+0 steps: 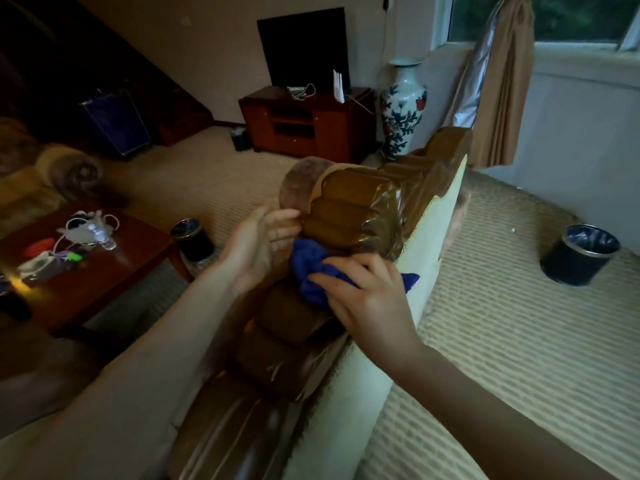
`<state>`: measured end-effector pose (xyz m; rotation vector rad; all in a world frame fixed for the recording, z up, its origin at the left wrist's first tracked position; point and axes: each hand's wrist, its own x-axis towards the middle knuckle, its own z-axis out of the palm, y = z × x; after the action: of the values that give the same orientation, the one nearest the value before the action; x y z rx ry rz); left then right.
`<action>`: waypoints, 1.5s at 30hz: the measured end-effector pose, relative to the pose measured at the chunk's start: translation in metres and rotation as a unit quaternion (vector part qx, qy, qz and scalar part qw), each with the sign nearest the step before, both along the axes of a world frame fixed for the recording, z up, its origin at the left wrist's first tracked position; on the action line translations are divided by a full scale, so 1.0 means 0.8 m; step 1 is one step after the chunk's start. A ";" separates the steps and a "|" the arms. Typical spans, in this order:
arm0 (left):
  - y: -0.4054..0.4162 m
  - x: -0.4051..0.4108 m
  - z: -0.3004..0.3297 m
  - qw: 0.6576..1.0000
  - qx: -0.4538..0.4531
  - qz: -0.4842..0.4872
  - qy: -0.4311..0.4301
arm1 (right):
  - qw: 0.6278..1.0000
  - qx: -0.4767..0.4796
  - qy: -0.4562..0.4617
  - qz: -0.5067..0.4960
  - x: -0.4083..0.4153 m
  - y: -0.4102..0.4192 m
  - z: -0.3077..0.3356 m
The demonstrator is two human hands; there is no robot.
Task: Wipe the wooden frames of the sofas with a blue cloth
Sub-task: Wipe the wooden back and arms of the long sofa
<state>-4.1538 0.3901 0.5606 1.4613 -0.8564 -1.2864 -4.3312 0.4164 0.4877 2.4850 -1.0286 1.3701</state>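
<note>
The carved wooden frame [349, 209] along the top of a sofa back runs from the bottom centre up toward the right, brown and glossy with rounded lobes. My right hand [367, 299] presses a bunched blue cloth [311, 265] against the frame's middle lobes, fingers spread over the cloth. My left hand [259, 244] is open, palm facing right, fingertips touching the left side of the frame just above the cloth. It looks blurred. The sofa's pale back panel [426, 258] drops away to the right of the frame.
A dark wooden coffee table [114, 261] with small items stands at left, a black bin [192, 237] beside it. Another black bin [581, 254] sits on the carpet at right. A TV cabinet [308, 123], a tall porcelain vase [403, 109] and a curtain [498, 84] are beyond.
</note>
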 end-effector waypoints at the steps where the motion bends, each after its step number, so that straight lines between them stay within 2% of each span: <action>1: -0.002 -0.003 0.002 1.000 -0.006 0.000 -0.012 | 1.000 -0.004 -0.023 -0.001 -0.008 -0.010 -0.004; 3: -0.004 -0.021 0.007 0.999 -0.017 -0.008 -0.036 | 0.996 0.004 -0.084 -0.035 -0.016 -0.039 0.000; 5: -0.007 -0.042 0.010 0.997 -0.009 -0.040 -0.067 | 0.977 0.052 -0.188 -0.083 -0.018 -0.076 0.009; 8: -0.015 -0.052 0.001 0.985 0.014 -0.073 -0.157 | 0.911 0.202 -0.335 -0.131 -0.024 -0.118 -0.007; 10: -0.021 -0.048 -0.007 0.983 0.017 -0.078 -0.167 | 0.858 0.311 -0.387 -0.135 -0.019 -0.114 -0.041; 12: -0.026 -0.043 -0.014 0.978 0.017 -0.091 -0.186 | 0.825 0.370 -0.412 -0.112 -0.001 -0.066 -0.076; 14: -0.031 -0.040 -0.018 0.976 0.015 -0.079 -0.203 | 0.820 0.374 -0.428 -0.072 0.023 0.004 -0.097; 17: -0.033 -0.039 -0.022 0.977 0.012 -0.079 -0.199 | 0.833 0.346 -0.431 -0.026 0.051 0.079 -0.099; 21: -0.036 -0.036 -0.026 0.977 -0.009 -0.093 -0.194 | 0.855 0.264 -0.445 -0.041 0.049 0.038 -0.044; 23: -0.039 -0.039 -0.028 0.977 -0.024 -0.087 -0.196 | 0.854 0.234 -0.460 -0.065 0.042 -0.001 -0.018; 27: -0.041 -0.050 -0.013 0.976 -0.059 -0.075 -0.198 | 0.784 0.266 -0.549 -0.113 0.039 -0.039 -0.020; 30: -0.033 -0.052 -0.013 0.976 -0.061 -0.088 -0.187 | 0.750 0.324 -0.557 -0.154 0.045 -0.017 -0.042; 33: -0.029 -0.054 -0.016 0.976 -0.072 -0.085 -0.188 | 0.771 0.333 -0.529 -0.122 0.055 0.027 -0.050; 36: -0.046 -0.055 -0.014 0.978 -0.068 -0.036 -0.194 | 0.824 0.272 -0.488 -0.094 0.062 0.033 -0.019; 38: -0.041 -0.055 -0.018 0.975 -0.057 -0.057 -0.207 | 0.847 0.234 -0.466 -0.108 0.061 0.006 0.007; 41: -0.026 -0.052 -0.018 0.972 -0.051 -0.092 -0.208 | 0.811 0.233 -0.520 -0.132 0.049 -0.033 0.007; 43: -0.029 -0.050 -0.018 0.974 -0.050 -0.090 -0.201 | 0.771 0.281 -0.554 -0.143 0.044 -0.043 -0.021; 45: -0.029 -0.050 -0.016 0.973 -0.044 -0.094 -0.204 | 0.750 0.334 -0.550 -0.153 0.043 -0.033 -0.052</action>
<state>-4.1940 0.3671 0.5479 1.6316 -1.3318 -1.0791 -4.2971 0.3897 0.4463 1.3755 -2.3223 2.7420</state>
